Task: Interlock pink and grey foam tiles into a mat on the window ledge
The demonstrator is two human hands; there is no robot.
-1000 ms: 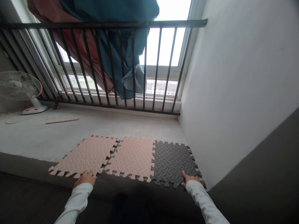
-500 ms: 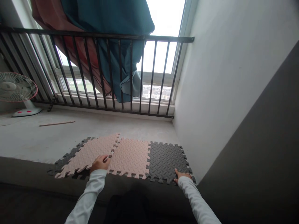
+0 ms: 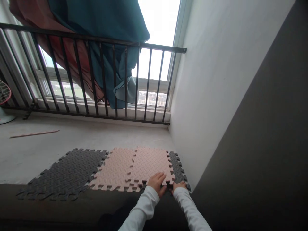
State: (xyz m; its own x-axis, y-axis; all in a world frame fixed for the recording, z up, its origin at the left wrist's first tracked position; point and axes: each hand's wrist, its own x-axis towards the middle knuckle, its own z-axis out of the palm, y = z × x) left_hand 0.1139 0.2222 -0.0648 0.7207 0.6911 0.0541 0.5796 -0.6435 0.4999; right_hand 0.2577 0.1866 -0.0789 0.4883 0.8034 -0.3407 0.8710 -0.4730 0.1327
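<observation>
Foam puzzle tiles lie in a row on the concrete ledge. My left hand point(image 3: 157, 183) is closed on the near edge of the right pink tile point(image 3: 151, 163), which lies over most of a dark grey tile point(image 3: 178, 167) by the wall. My right hand point(image 3: 179, 186) rests on that dark tile's near corner with its fingers lying on it, almost touching my left hand. A second pink tile point(image 3: 115, 170) joins the first on its left. Another dark grey tile point(image 3: 64, 173) lies further left.
A black metal railing point(image 3: 96, 77) stands before the window, with teal and red cloth point(image 3: 101, 29) hanging over it. The white wall point(image 3: 216, 80) rises at the right. A thin wooden strip point(image 3: 33, 133) lies on the concrete. A fan point(image 3: 3, 99) shows at the left edge.
My left hand has dragged the pink tiles rightward over the dark tile by the wall. A dark grey tile now shows at the left. The view has turned right.
</observation>
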